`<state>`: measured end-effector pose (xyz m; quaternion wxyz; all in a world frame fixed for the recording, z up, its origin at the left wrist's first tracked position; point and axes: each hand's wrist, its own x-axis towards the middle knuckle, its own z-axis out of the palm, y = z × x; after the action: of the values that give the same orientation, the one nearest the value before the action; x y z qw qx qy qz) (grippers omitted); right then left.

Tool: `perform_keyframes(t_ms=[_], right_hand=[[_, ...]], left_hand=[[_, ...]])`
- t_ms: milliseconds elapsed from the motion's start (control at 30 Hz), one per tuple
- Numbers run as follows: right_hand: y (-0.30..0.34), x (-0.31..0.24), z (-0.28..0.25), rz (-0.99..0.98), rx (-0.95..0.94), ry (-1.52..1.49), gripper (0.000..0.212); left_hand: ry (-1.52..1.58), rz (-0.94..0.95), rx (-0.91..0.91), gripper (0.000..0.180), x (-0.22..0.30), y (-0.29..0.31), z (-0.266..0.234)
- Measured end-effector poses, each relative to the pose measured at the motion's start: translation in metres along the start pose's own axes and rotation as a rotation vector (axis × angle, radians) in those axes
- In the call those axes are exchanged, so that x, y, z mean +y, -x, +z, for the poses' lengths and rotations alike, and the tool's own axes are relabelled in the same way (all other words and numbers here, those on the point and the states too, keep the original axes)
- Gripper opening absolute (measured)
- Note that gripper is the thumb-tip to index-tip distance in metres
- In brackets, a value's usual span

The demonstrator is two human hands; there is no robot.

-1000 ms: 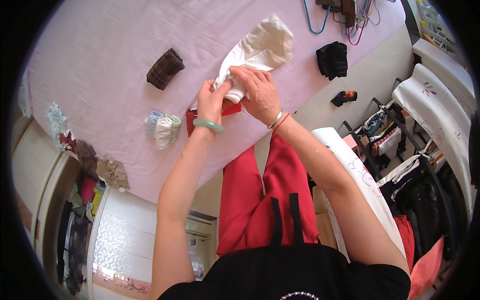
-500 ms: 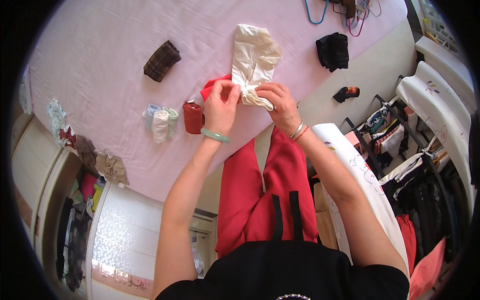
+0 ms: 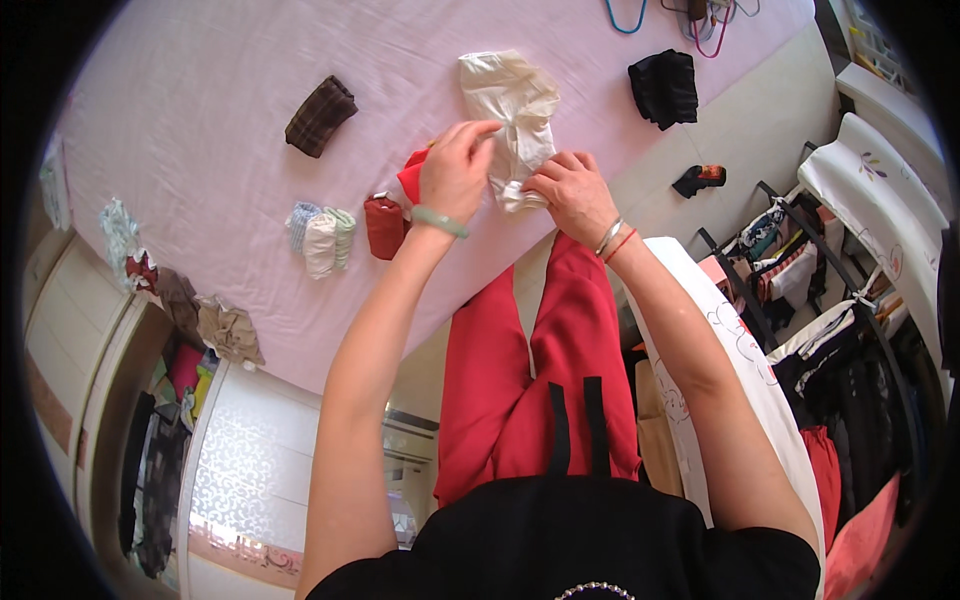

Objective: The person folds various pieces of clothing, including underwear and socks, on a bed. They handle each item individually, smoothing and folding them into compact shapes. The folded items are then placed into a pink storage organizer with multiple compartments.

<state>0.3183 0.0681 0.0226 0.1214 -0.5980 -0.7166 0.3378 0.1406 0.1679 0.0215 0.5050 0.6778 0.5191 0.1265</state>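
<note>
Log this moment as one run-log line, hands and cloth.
left hand: over cream cloth, contact unclear | right hand: on its near end | nearby: red cloth | surface: pink sheet

Home bedroom: bed (image 3: 210, 160), clothes rack (image 3: 743, 298)

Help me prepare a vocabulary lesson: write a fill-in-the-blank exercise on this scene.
The green bangle is on the person's ____ arm.
The hand holding the near end of the pale garment is the ____ one.
The folded plaid cloth is ____ in colour.
The folded black garment lies to the pale garment's ____.

Answers: left; right; brown; right.
</note>
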Motion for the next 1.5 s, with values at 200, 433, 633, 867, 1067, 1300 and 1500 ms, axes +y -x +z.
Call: perform_keyframes(t_ms=[200,433,633,867,1067,1300,1500], right_hand=[[0.001,-0.019,-0.005,0.338,0.121,-0.190,0.025],[-0.028,-0.013,0.021,0.597,0.350,-0.195,0.023],[-0.013,-0.016,0.024,0.488,0.324,-0.288,0.016],[-0.013,-0.024,0.030,0.408,0.106,-0.408,0.013],[-0.019,-0.019,0.012,0.641,0.187,-0.710,0.019],[-0.037,-0.009,0.022,0.646,0.287,-0.915,0.022],[-0.032,-0.003,0.027,0.825,0.286,-1.358,0.018]], left_hand=[[-0.099,-0.275,-0.110,0.021,0.019,-0.035,0.029],[0.505,-0.386,-0.083,0.016,0.027,-0.024,0.039],[0.334,-0.374,0.117,0.007,0.011,-0.016,0.028],[0.432,-0.458,0.190,0.014,-0.030,-0.011,0.012],[0.025,-0.132,0.130,0.016,0.007,-0.041,0.008],[0.394,-0.403,-0.150,0.016,0.010,-0.036,0.029],[0.328,-0.394,0.084,0.023,0.005,-0.039,0.027]])
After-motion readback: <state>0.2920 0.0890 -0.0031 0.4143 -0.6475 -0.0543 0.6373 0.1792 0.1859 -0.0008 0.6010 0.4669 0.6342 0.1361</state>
